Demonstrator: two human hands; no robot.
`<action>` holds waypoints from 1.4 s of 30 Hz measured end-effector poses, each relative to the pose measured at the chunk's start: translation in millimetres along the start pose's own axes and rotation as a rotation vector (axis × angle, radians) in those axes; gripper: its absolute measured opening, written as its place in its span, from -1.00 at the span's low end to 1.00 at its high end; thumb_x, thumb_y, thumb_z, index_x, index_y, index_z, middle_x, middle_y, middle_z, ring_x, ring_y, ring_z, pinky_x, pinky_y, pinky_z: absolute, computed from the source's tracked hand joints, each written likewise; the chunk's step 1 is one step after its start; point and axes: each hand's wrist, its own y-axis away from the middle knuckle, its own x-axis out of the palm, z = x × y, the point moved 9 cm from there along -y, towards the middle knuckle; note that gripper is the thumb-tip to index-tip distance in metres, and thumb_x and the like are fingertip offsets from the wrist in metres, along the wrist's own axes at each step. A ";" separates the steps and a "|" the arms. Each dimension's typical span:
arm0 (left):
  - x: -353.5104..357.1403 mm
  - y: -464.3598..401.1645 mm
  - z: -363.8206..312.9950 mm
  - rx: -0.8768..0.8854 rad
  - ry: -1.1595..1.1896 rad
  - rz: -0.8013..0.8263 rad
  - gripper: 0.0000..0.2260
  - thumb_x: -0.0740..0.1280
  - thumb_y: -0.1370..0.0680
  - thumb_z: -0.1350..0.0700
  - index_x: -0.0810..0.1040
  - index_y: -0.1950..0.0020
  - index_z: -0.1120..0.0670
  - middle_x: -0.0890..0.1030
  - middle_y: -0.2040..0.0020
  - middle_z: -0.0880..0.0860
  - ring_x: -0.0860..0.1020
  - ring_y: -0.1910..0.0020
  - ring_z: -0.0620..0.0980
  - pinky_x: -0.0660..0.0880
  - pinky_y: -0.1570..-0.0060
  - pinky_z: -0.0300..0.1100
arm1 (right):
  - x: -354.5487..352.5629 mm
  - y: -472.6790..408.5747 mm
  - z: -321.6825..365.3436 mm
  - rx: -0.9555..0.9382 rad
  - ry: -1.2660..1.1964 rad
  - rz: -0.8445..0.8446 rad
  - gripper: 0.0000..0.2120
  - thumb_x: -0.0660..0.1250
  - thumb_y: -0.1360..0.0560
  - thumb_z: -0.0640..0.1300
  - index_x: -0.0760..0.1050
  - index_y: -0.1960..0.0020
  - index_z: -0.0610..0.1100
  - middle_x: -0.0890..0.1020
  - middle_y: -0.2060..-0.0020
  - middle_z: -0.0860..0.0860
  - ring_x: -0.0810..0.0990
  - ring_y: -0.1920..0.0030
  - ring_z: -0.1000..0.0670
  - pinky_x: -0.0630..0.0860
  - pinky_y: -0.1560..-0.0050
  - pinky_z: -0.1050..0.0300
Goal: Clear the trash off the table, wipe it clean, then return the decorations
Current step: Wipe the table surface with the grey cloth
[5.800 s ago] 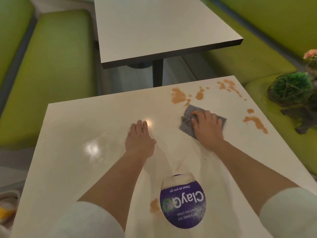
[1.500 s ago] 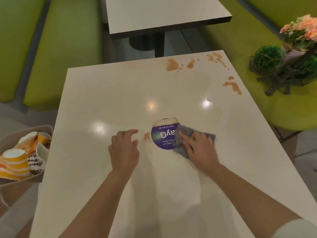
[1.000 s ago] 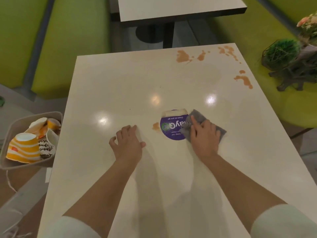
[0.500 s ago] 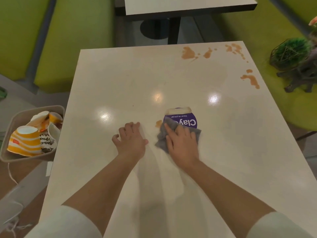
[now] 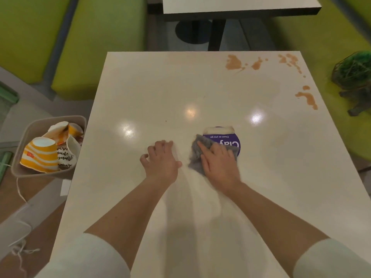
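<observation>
My right hand (image 5: 218,163) presses a grey cloth (image 5: 197,155) flat against the cream table (image 5: 160,93), with straight fingers on top of it. The cloth covers the lower left part of a round purple sticker (image 5: 226,140). My left hand (image 5: 162,159) rests on the tabletop just left of the cloth, fingers loosely bent, holding nothing. Orange-brown stains (image 5: 233,63) sit near the far right corner, and more stains (image 5: 307,97) lie along the right edge. A green decoration in a wire frame (image 5: 353,73) stands on the bench at right.
A beige bin (image 5: 22,137) holding crumpled paper cups (image 5: 40,155) stands left of the table. Green benches (image 5: 96,37) flank both sides. A second table (image 5: 236,7) stands beyond the far edge.
My right hand has slid the cloth from the sticker's right side leftward across it; the small orange spot left of the sticker no longer shows. The left hand stayed put.
</observation>
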 end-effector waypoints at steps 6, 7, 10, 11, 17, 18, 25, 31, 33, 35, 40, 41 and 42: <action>0.2 1.9 1.7 0.005 0.031 -0.024 -0.40 0.24 -0.57 -0.18 0.08 -0.53 -0.12 0.13 -0.48 -0.05 0.15 -0.41 0.02 0.12 -0.34 -0.01 | 4.5 -16.5 17.2 0.062 -0.073 0.056 -0.51 0.00 -0.51 0.05 0.43 -0.39 0.16 0.54 0.04 -0.05 0.49 0.00 -0.13 0.37 0.04 -0.02; 0.3 1.4 2.8 0.007 0.040 -0.022 -0.40 0.25 -0.56 -0.18 0.08 -0.53 -0.12 0.13 -0.48 -0.05 0.15 -0.42 0.01 0.11 -0.34 -0.02 | 3.7 -3.6 22.4 -0.016 -0.081 0.069 -0.52 0.04 -0.50 0.05 0.43 -0.38 0.17 0.52 0.07 -0.02 0.47 0.03 -0.11 0.34 0.09 0.00; 0.5 1.1 3.3 0.010 0.047 -0.019 -0.40 0.25 -0.57 -0.18 0.08 -0.53 -0.12 0.12 -0.48 -0.06 0.13 -0.42 0.01 0.10 -0.34 -0.03 | -4.3 13.7 3.3 -0.088 -0.067 0.075 -0.52 0.06 -0.50 0.06 0.42 -0.39 0.19 0.49 0.09 0.00 0.45 0.06 -0.10 0.28 0.13 0.03; 0.8 1.6 2.5 0.011 0.043 -0.018 -0.41 0.24 -0.57 -0.17 0.07 -0.53 -0.12 0.12 -0.48 -0.06 0.13 -0.42 0.01 0.09 -0.34 -0.03 | -4.9 7.6 -8.5 -0.040 -0.047 0.075 -0.51 0.03 -0.50 0.07 0.40 -0.40 0.20 0.50 0.05 -0.01 0.46 0.02 -0.11 0.30 0.09 0.02; 1.3 2.8 2.4 0.013 0.040 -0.010 -0.42 0.22 -0.59 -0.15 0.06 -0.54 -0.12 0.10 -0.50 -0.05 0.12 -0.42 0.01 0.10 -0.34 -0.03 | 3.6 -14.0 14.4 0.162 -0.020 0.107 -0.46 -0.10 -0.52 0.12 0.30 -0.46 0.21 0.48 -0.02 -0.07 0.42 -0.09 -0.14 0.34 -0.02 -0.06; 0.9 2.7 3.1 0.012 0.048 -0.015 -0.42 0.23 -0.58 -0.15 0.07 -0.54 -0.12 0.11 -0.50 -0.05 0.13 -0.42 0.01 0.10 -0.33 -0.03 | 5.2 -3.5 26.8 0.108 -0.016 0.117 -0.49 -0.07 -0.54 0.13 0.28 -0.47 0.21 0.48 -0.02 -0.06 0.42 -0.07 -0.13 0.34 0.00 -0.05; -1.4 0.1 2.6 0.012 0.042 -0.013 -0.41 0.24 -0.58 -0.17 0.09 -0.54 -0.11 0.13 -0.49 -0.05 0.14 -0.42 0.02 0.10 -0.33 -0.03 | -5.2 15.2 -42.3 0.384 -0.258 0.283 -0.49 -0.10 -0.62 0.22 -0.02 -0.55 0.21 0.33 -0.39 -0.05 0.37 -0.36 -0.09 0.42 -0.19 -0.06; 0.3 2.2 2.3 0.020 0.043 -0.005 -0.42 0.22 -0.59 -0.16 0.07 -0.54 -0.10 0.12 -0.50 -0.04 0.13 -0.42 0.03 0.11 -0.33 -0.03 | -27.0 23.0 -13.4 -0.138 -0.200 0.100 -0.65 0.08 -0.62 0.08 0.48 -0.30 0.00 0.48 -0.25 0.04 0.43 -0.27 -0.07 0.35 -0.26 -0.01; -0.1 2.0 2.0 0.025 0.041 -0.007 -0.42 0.22 -0.59 -0.16 0.07 -0.54 -0.10 0.12 -0.50 -0.04 0.13 -0.42 0.03 0.11 -0.33 -0.03 | -6.9 30.2 -2.1 -0.308 -0.160 0.220 -0.57 0.02 -0.65 0.10 0.35 -0.45 0.01 0.35 -0.44 0.07 0.23 -0.48 -0.01 0.14 -0.49 -0.04; -0.1 1.8 2.0 0.023 0.037 -0.010 -0.42 0.22 -0.59 -0.15 0.07 -0.54 -0.09 0.11 -0.50 -0.04 0.13 -0.43 0.03 0.11 -0.34 -0.02 | 2.5 16.3 -7.7 -0.261 -0.095 0.241 -0.51 -0.12 -0.66 0.11 0.17 -0.55 0.03 0.17 -0.54 0.10 0.01 -0.56 0.04 -0.06 -0.54 -0.01; -0.3 3.1 2.0 0.016 0.017 -0.015 -0.42 0.22 -0.59 -0.15 0.07 -0.54 -0.10 0.12 -0.50 -0.04 0.14 -0.42 0.02 0.11 -0.35 -0.02 | 11.5 7.0 13.8 0.048 -0.104 0.178 -0.46 -0.17 -0.63 0.07 0.13 -0.56 -0.04 0.12 -0.56 0.02 0.00 -0.57 -0.01 -0.10 -0.53 -0.06; -0.6 3.5 2.1 0.016 0.014 -0.018 -0.42 0.23 -0.59 -0.16 0.08 -0.54 -0.10 0.12 -0.50 -0.04 0.15 -0.42 0.02 0.12 -0.34 -0.03 | 13.5 18.1 27.1 -0.017 -0.100 0.193 -0.47 -0.15 -0.64 0.06 0.13 -0.57 -0.05 0.13 -0.56 0.01 -0.01 -0.57 0.00 -0.09 -0.53 -0.06; -1.9 2.9 2.0 0.021 0.013 -0.023 -0.41 0.23 -0.58 -0.16 0.08 -0.54 -0.10 0.13 -0.50 -0.04 0.15 -0.42 0.02 0.12 -0.34 -0.03 | 14.5 29.9 34.4 -0.105 -0.094 0.216 -0.48 -0.14 -0.65 0.05 0.12 -0.57 -0.06 0.12 -0.56 0.02 -0.03 -0.57 0.01 -0.09 -0.53 -0.05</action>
